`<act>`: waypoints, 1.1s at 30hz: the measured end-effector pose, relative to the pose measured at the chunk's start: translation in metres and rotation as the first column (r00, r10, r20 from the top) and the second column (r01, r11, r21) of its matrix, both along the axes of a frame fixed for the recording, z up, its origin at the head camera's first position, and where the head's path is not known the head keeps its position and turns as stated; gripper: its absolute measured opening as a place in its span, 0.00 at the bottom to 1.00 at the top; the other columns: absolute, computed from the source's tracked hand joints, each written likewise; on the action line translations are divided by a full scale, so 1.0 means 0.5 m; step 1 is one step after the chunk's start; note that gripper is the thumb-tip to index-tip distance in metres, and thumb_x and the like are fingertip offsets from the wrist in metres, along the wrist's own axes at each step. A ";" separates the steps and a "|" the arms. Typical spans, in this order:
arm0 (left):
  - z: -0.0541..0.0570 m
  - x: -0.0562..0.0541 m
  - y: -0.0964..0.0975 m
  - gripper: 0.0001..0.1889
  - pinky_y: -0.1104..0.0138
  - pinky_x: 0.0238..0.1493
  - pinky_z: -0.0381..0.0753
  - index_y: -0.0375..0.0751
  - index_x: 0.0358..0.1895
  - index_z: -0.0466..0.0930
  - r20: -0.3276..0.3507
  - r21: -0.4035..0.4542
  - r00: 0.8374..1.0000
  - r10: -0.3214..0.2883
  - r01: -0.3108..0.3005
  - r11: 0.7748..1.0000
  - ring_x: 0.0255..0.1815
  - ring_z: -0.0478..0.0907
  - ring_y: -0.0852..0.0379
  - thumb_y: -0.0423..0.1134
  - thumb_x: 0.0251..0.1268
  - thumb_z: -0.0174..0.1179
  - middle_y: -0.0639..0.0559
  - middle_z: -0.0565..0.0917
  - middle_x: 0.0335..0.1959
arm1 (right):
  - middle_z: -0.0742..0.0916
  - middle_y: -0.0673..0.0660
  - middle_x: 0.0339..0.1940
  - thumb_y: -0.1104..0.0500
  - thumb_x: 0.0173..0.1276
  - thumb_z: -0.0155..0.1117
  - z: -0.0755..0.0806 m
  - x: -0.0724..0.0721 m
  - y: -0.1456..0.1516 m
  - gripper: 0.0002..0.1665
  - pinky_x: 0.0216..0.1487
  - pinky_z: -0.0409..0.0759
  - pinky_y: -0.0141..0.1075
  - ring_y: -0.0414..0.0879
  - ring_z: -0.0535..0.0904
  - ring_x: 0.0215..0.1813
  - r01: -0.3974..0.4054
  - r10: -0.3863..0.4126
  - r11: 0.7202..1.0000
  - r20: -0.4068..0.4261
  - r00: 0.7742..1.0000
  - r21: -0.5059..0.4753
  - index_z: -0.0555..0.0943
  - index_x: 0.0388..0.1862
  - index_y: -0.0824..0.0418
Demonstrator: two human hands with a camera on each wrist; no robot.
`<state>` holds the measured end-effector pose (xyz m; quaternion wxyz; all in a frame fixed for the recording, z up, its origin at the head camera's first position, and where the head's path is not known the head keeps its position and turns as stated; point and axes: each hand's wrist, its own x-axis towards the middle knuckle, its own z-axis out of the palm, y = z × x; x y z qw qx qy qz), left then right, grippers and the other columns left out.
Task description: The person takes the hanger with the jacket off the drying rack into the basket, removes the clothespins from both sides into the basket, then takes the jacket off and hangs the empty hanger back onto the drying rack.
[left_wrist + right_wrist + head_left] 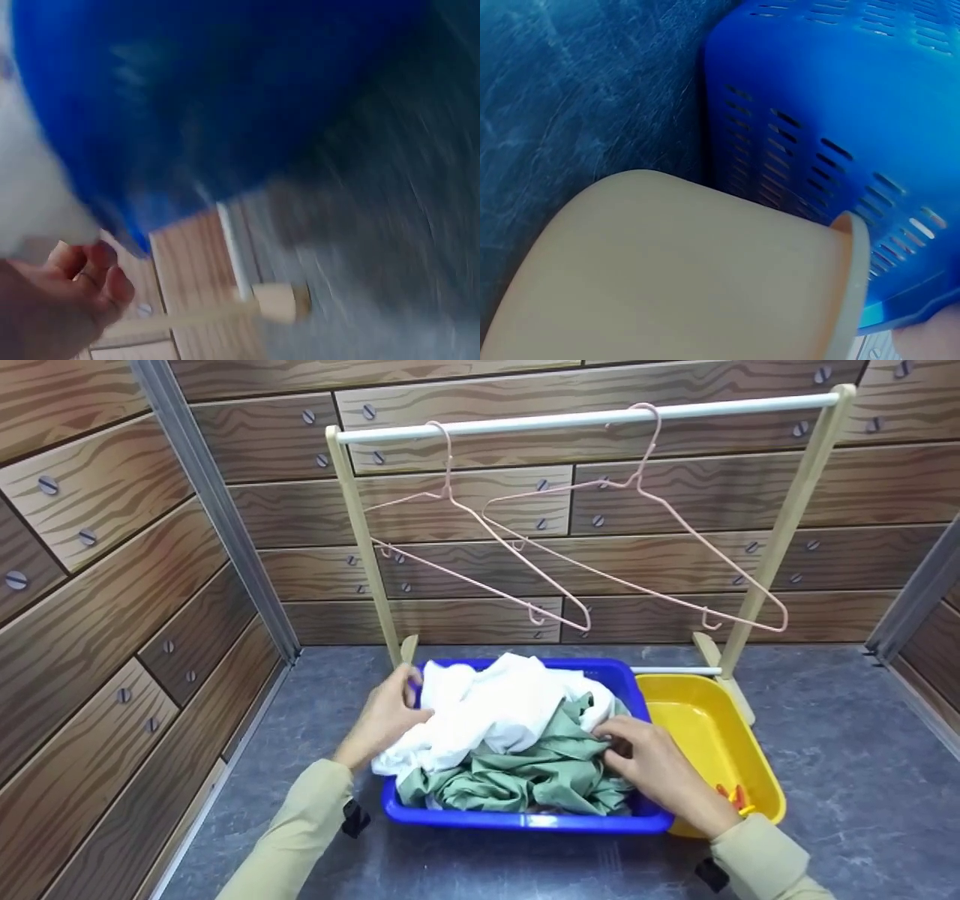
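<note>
A blue basket (525,822) holds a heap of crumpled clothes, a white garment (502,701) on top and a green garment (540,772) toward the front and right. My left hand (386,712) is at the basket's left rim beside the white garment, thumb and fingers spread apart. In the left wrist view its fingers (90,274) are loosely bent near the rim, and that view is blurred. On the right, my right hand (652,754) pinches a fold of the green garment between thumb and fingertips. The right wrist view shows mostly the slotted basket wall (810,135).
A yellow tray (690,720) with small red and yellow pieces (739,797) stands right of the basket. Behind rises a rack with a white rod (540,424), where two pink hangers (450,495) hang. Wood-patterned walls (112,547) enclose the grey tabletop (847,750).
</note>
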<state>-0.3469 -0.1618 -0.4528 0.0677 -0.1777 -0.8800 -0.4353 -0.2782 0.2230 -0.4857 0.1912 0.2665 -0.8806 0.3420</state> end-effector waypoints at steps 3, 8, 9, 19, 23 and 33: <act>-0.013 -0.020 -0.008 0.30 0.52 0.57 0.70 0.43 0.59 0.75 -0.146 -0.195 0.973 -0.179 0.150 0.969 0.59 0.70 0.47 0.26 0.49 0.69 0.45 0.75 0.58 | 0.86 0.47 0.42 0.73 0.54 0.69 0.000 0.000 0.000 0.17 0.45 0.79 0.40 0.41 0.80 0.43 -0.006 0.006 1.000 -0.002 1.000 0.002 0.85 0.40 0.56; -0.016 -0.026 -0.019 0.16 0.55 0.57 0.73 0.42 0.45 0.84 -0.230 -0.353 0.902 -0.364 0.271 0.896 0.56 0.76 0.49 0.25 0.51 0.66 0.47 0.82 0.51 | 0.86 0.47 0.41 0.73 0.54 0.68 -0.001 0.001 -0.003 0.16 0.44 0.79 0.39 0.41 0.79 0.41 -0.002 0.002 1.000 -0.007 1.000 0.008 0.85 0.39 0.57; -0.016 -0.025 -0.018 0.12 0.58 0.52 0.75 0.42 0.39 0.84 -0.241 -0.374 0.900 -0.364 0.260 0.890 0.50 0.78 0.51 0.25 0.52 0.66 0.49 0.83 0.44 | 0.86 0.48 0.41 0.72 0.54 0.69 0.000 0.001 -0.003 0.16 0.44 0.79 0.39 0.41 0.79 0.42 0.002 -0.002 1.000 -0.006 1.000 0.009 0.85 0.39 0.57; -0.045 0.006 0.061 0.08 0.48 0.50 0.71 0.42 0.31 0.86 -0.416 -0.689 0.890 -0.187 -0.174 0.704 0.41 0.75 0.45 0.27 0.49 0.62 0.47 0.83 0.32 | 0.88 0.52 0.41 0.71 0.54 0.73 0.007 0.007 0.001 0.15 0.49 0.79 0.47 0.49 0.81 0.46 0.033 -0.029 0.996 -0.045 0.999 0.088 0.87 0.41 0.59; -0.051 0.013 0.083 0.13 0.46 0.52 0.70 0.42 0.45 0.85 -0.366 -0.744 0.919 -0.151 -0.191 0.641 0.46 0.74 0.44 0.26 0.58 0.61 0.46 0.83 0.41 | 0.88 0.51 0.40 0.71 0.53 0.73 0.007 0.007 0.002 0.15 0.48 0.80 0.47 0.48 0.82 0.44 0.038 -0.033 0.995 -0.061 0.998 0.095 0.87 0.39 0.59; -0.035 0.004 0.007 0.08 0.51 0.53 0.71 0.40 0.39 0.84 -0.275 -0.400 0.920 -0.279 0.155 0.903 0.47 0.77 0.46 0.33 0.57 0.59 0.47 0.83 0.43 | 0.88 0.47 0.40 0.71 0.51 0.76 0.016 0.015 0.017 0.18 0.48 0.79 0.44 0.44 0.80 0.44 0.041 -0.035 0.998 -0.120 0.992 0.050 0.88 0.41 0.56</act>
